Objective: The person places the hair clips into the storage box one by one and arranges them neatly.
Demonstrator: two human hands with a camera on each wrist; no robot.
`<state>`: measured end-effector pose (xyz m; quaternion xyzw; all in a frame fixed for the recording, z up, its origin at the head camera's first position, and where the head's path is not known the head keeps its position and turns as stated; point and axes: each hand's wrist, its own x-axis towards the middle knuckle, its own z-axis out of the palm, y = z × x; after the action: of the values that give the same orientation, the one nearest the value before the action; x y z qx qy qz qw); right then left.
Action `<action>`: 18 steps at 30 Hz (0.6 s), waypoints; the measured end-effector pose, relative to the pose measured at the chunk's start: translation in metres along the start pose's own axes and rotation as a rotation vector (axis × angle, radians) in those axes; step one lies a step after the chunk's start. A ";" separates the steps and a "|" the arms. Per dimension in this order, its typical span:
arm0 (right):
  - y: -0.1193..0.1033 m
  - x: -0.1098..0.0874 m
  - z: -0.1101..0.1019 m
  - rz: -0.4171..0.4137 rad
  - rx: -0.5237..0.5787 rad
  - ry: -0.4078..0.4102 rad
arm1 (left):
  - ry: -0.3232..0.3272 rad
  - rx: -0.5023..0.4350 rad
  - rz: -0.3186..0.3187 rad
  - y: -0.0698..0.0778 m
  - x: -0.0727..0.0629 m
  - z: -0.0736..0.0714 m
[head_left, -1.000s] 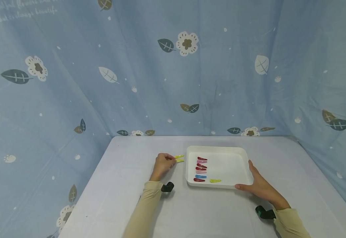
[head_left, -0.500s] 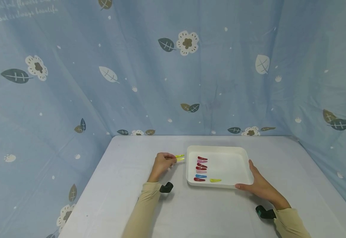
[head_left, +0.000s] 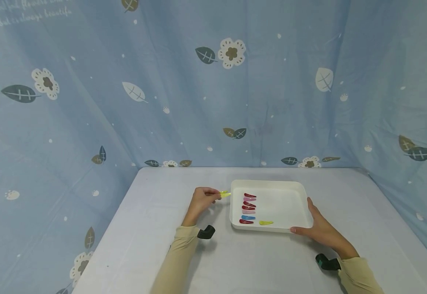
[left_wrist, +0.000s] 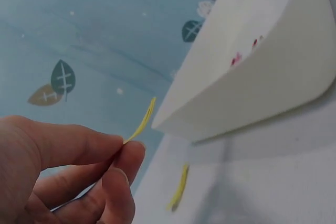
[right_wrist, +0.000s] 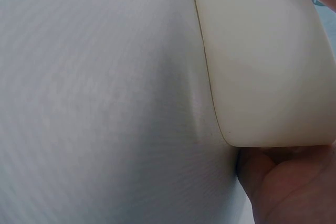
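Note:
My left hand (head_left: 203,202) pinches a yellow snap hair clip (left_wrist: 145,121) between thumb and fingertips, raised above the table just left of the white tray (head_left: 283,204). A second yellow hair clip (left_wrist: 180,188) lies on the table below it, by the tray's left wall. My right hand (head_left: 321,230) holds the tray's near right corner, thumb on the front wall and fingers along the right side. Inside the tray, several red, pink and blue hair clips (head_left: 248,208) form a column at the left. One yellow hair clip (head_left: 266,223) lies beside the column's near end.
The white-covered table (head_left: 257,261) extends around the tray on all sides. A blue curtain (head_left: 265,90) with leaves and flowers hangs behind it and along the left and right. Each wrist carries a dark camera mount, such as the left one (head_left: 207,232).
My left hand has lifted the pinched yellow hair clip and shifted slightly right, nearer the tray's left rim. The right hand and the tray have stayed in place.

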<state>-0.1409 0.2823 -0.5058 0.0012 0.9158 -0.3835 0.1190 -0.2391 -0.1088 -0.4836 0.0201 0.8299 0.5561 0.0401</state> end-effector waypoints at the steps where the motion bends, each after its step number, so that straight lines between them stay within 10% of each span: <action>1: 0.000 0.000 0.000 0.004 0.000 -0.001 | -0.005 -0.004 0.000 0.001 0.000 0.001; 18: 0.002 0.001 0.001 -0.004 0.011 0.002 | -0.090 -0.069 -0.002 0.020 -0.008 0.010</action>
<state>-0.1410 0.2826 -0.5079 0.0005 0.9138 -0.3889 0.1171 -0.2302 -0.0926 -0.4685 0.0428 0.8075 0.5829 0.0789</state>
